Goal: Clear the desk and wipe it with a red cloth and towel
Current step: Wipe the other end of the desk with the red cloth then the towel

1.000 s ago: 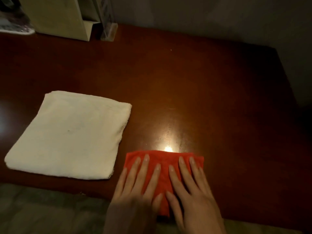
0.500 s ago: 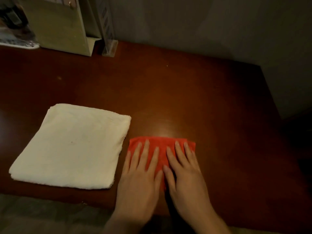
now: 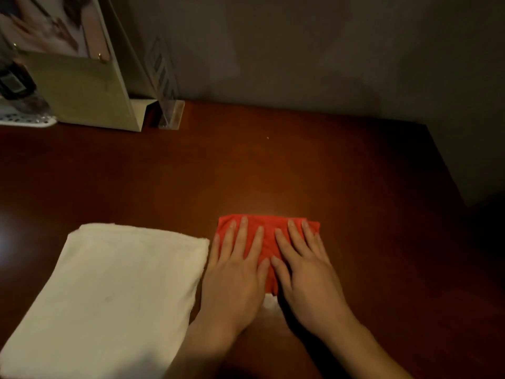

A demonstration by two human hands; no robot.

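A small folded red cloth lies on the dark brown wooden desk, near its front middle. My left hand and my right hand rest flat on it side by side, fingers spread and pointing away from me, pressing it onto the wood. They hide most of the cloth; only its far strip and the gap between my hands show. A folded cream towel sits flat just left of my left hand, almost touching it.
At the back left stand a beige card holder with a picture, a clear acrylic sign stand and a white tray. A grey wall runs behind. The desk's right edge drops into shadow. A tiny pale speck lies mid-desk.
Both hands have slid the red cloth away from me, further onto the desk. My view has tilted up, showing more of the wall and the back-left items. The towel has stayed put.
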